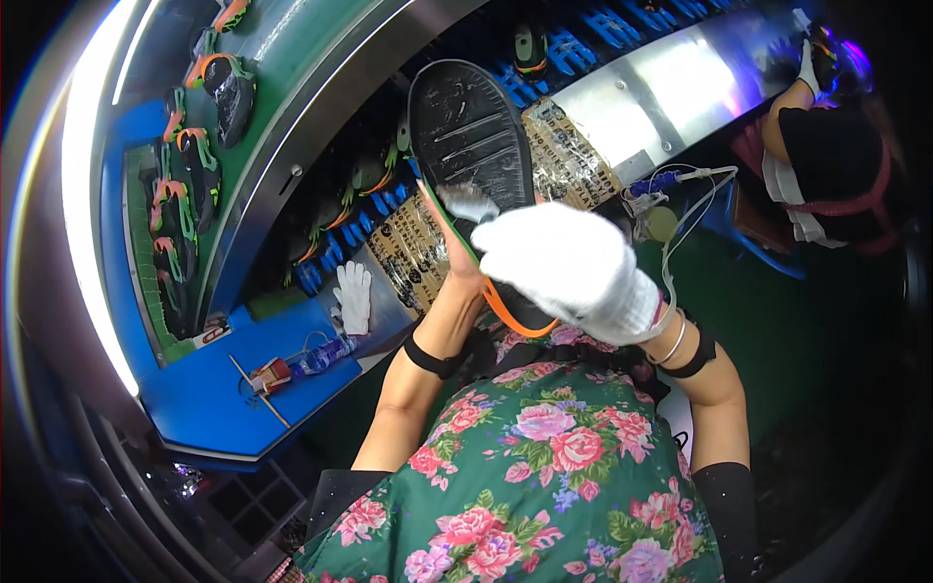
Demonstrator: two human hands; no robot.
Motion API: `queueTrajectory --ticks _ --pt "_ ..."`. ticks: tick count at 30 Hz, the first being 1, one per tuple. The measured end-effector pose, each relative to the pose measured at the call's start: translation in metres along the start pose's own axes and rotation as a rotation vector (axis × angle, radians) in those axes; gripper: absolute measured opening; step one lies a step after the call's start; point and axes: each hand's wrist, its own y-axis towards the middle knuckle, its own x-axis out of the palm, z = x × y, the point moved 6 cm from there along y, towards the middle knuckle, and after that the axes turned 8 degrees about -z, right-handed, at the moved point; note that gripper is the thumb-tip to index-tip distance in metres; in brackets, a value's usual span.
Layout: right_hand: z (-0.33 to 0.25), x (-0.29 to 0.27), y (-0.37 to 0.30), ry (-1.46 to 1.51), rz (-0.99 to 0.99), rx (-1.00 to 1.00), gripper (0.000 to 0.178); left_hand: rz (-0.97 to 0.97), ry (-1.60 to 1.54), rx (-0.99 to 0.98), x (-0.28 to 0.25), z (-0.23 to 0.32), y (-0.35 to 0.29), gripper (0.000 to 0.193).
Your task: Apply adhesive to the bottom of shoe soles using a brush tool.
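In the head view, one shoe (476,126) is held at upper centre of the frame, black sole facing me, presumably to expose it to the brush (468,202). My bare left hand (463,260) supports it along its left edge, likely for steadiness; the fingers behind are hidden, so I cannot tell their spread. My right hand (559,257), in a white knit glove, is closed, pinching the single brush over the sole; blur hides exact contact. Left of centre lie one loose glove (355,294) and one bottle (326,356), probably kept within reach. Two film-wrapped cardboard pieces (569,151) cover parts of the metal ledge (666,87), possibly as padding. Other shoes (231,102) at upper left number at least five; overlap prevents an exact count.
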Motion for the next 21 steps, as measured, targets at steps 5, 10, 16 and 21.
queueTrajectory --ticks 5,10,16,21 --pt "-0.008 -0.011 -0.002 0.176 0.05 -0.069 0.025 -0.344 0.179 -0.032 0.045 0.003 0.012 0.124" --pt "-0.003 0.009 -0.007 -0.092 0.021 -0.015 0.029 -0.224 0.274 -0.04 0.044 0.01 0.013 0.12" --pt "0.001 -0.012 -0.008 0.056 0.077 -0.066 0.03 -0.318 0.248 -0.082 0.039 0.016 0.015 0.116" --pt "-0.017 0.007 -0.016 -0.127 0.015 -0.092 0.037 -0.283 0.209 -0.004 0.052 0.018 0.021 0.113"
